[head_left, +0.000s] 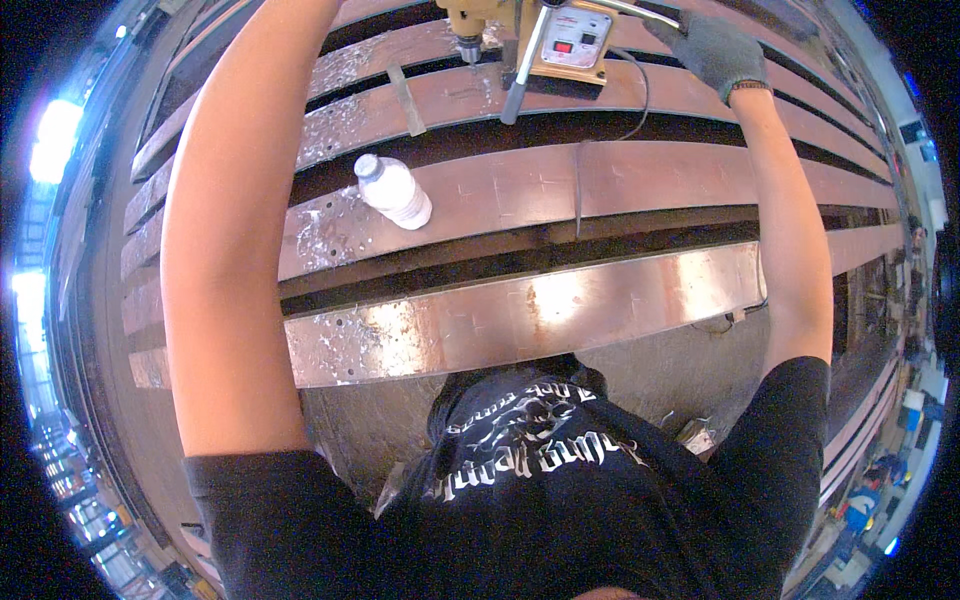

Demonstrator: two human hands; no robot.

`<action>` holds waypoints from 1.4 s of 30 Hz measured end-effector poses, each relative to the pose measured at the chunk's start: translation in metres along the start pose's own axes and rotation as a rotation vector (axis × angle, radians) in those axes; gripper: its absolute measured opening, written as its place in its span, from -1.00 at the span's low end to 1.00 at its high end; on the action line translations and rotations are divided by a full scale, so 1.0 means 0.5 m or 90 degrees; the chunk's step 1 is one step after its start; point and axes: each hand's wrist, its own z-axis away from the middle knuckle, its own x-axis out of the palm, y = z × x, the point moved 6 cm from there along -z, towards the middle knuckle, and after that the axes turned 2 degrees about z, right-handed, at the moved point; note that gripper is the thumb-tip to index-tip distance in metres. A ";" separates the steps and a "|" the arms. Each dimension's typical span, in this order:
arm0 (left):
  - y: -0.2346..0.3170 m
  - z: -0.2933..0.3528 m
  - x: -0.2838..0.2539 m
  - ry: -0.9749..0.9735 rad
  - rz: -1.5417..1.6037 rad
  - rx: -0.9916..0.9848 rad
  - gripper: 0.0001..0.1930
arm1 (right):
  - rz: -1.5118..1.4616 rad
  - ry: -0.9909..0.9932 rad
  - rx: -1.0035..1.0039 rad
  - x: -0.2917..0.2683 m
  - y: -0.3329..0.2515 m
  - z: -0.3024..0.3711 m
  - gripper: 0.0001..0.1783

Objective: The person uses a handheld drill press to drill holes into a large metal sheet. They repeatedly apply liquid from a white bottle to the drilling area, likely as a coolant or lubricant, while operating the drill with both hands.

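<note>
A magnetic drill [568, 58] with a panel and a red switch stands on a steel beam at the top of the view. My right hand [722, 52], in a grey glove, is closed around the end of one of its metal feed levers [640, 12]. Another lever [516, 95], with a grey grip, points down in front of the panel. The drill's chuck [468, 48] is left of the panel, over the beam. My left forearm stretches up past the upper edge, so my left hand is out of sight.
Several long steel beams [480, 190] lie side by side with dark gaps between them. A white bottle [395, 190] stands among metal shavings [335, 232]. A narrow strip [406, 100] lies across one beam. The drill's cable [579, 190] hangs over the beams.
</note>
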 end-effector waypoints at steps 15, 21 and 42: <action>0.028 0.026 -0.020 0.025 -0.025 -0.018 -0.36 | -0.509 0.177 0.017 0.328 -0.265 0.305 -0.33; 0.045 0.052 -0.027 0.022 -0.041 0.018 -0.37 | -0.729 -0.054 -0.081 0.309 -0.530 0.366 0.09; 0.029 0.041 -0.023 0.050 -0.021 0.010 -0.42 | -1.053 -0.116 0.018 0.334 -0.694 0.322 -0.04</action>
